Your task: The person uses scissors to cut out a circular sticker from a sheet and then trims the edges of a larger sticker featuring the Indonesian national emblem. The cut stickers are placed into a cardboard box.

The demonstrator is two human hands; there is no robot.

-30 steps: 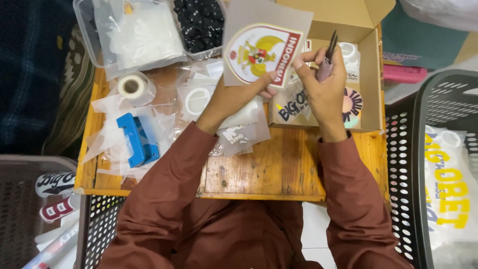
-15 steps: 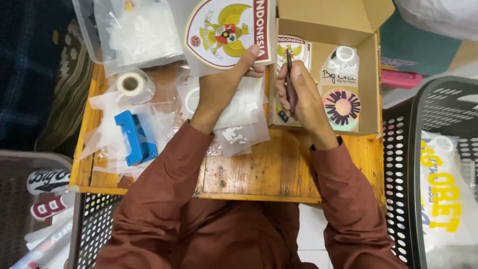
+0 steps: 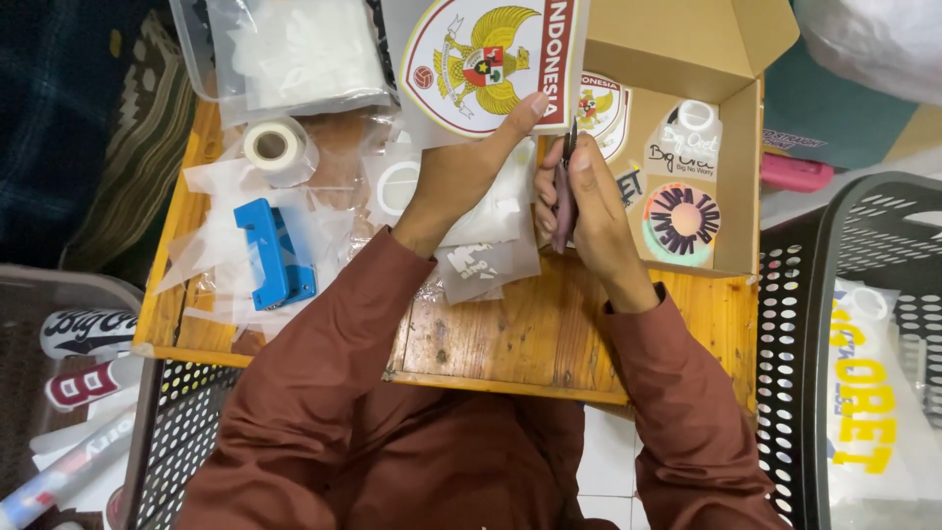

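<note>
The large shield-shaped sticker [image 3: 486,64], printed with a gold bird crest and a red band down 1 edge, is held up above the wooden table [image 3: 510,329], just left of the open cardboard box [image 3: 687,59]. The left hand [image 3: 461,177] is clamped on the sticker's lower edge, fingers behind the sheet and the thumb pressed on its lower right corner. The right hand [image 3: 584,196], just right of the sticker's bottom edge, is closed around dark tweezers [image 3: 563,186], whose tip points up at that corner; whether the tip touches the sheet cannot be told.

Inside the box, right of the sticker, lie a smaller crest sticker [image 3: 601,103], a round sticker [image 3: 684,221] with dark lettering on an orange and green ground, and a white one [image 3: 692,132]. Below the sticker, clear bags with white transfers [image 3: 486,260] lie on the table. Left of the sticker sit a roll of white tape [image 3: 275,145] and, further down, a blue tool [image 3: 270,253]. A clear plastic tub [image 3: 294,54] stands left of the sticker at the table's far edge. A black perforated basket [image 3: 844,324] lies well right of it.
</note>
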